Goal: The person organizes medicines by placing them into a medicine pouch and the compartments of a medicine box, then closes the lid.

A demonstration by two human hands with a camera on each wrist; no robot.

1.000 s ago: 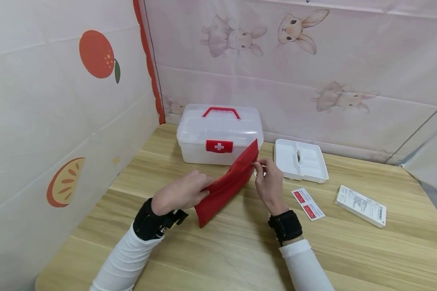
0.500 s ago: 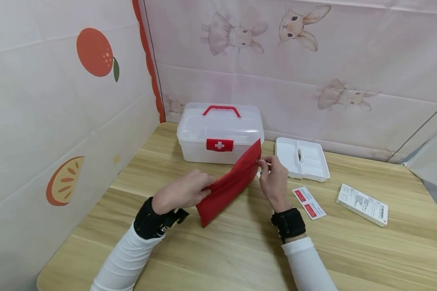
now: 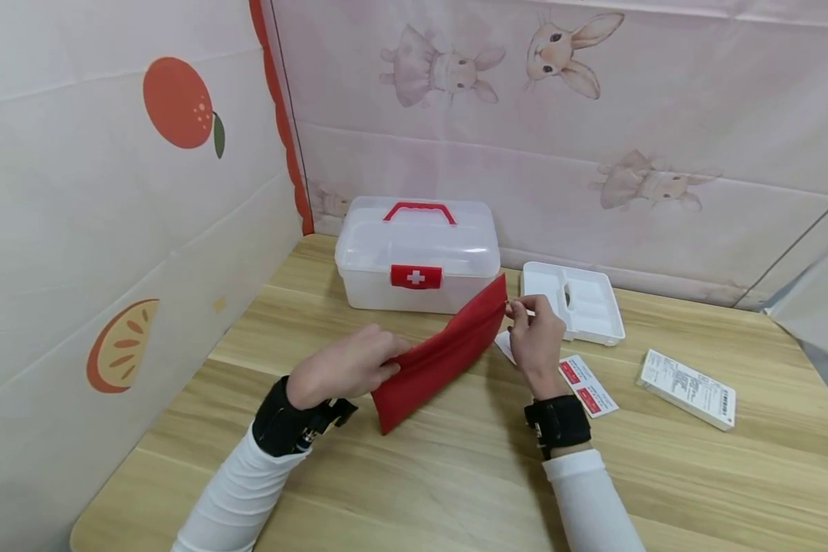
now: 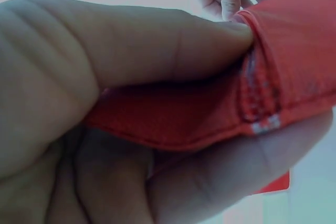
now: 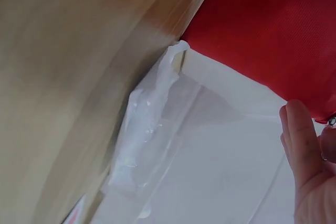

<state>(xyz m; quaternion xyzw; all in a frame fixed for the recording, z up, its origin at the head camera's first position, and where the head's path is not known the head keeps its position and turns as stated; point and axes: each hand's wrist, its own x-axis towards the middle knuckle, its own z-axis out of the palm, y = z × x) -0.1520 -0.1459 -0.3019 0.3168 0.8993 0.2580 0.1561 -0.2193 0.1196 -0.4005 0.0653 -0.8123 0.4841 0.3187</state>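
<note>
A flat red fabric pouch is held up slantwise over the table. My left hand grips its near end between thumb and fingers; in the left wrist view the folded, stitched edge of the pouch sits between them. At the far right corner, my right hand pinches a small metal zipper pull. The right wrist view shows this metal pull at the frame's edge, partly hidden by the fingers. How far the zipper is drawn cannot be made out.
Behind the pouch stands a closed translucent first-aid box with a red handle. A white compartment tray lies right of it. Nearer are a red-and-white card, a flat white box and a white slip beside my right hand.
My right hand has moved right with the zipper pull, and the pouch's far end has shifted right and slightly down. The left hand has kept its hold in place.
</note>
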